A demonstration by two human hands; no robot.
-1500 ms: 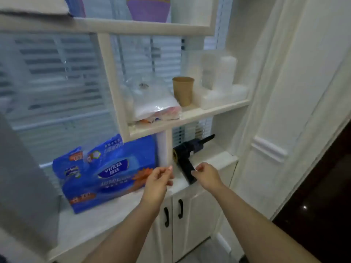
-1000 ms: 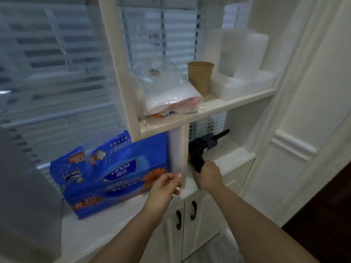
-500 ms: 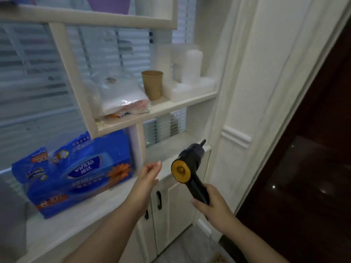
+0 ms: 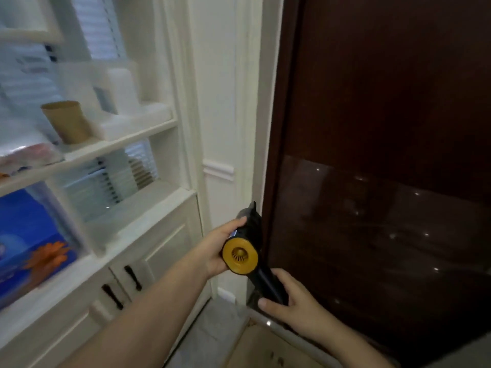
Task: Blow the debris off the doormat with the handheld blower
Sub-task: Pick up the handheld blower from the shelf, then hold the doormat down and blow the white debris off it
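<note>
The handheld blower (image 4: 248,245) is held between both hands: its black handle is gripped by the right hand (image 4: 297,304), its barrel is cupped by the left hand (image 4: 218,248). A doormat corner (image 4: 265,349) is seen below the hands.

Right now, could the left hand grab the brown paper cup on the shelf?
Probably not at once. The left hand is holding the blower body, so it would have to let go first. The paper cup stands uncovered at the shelf's front, up and to the left.
</note>
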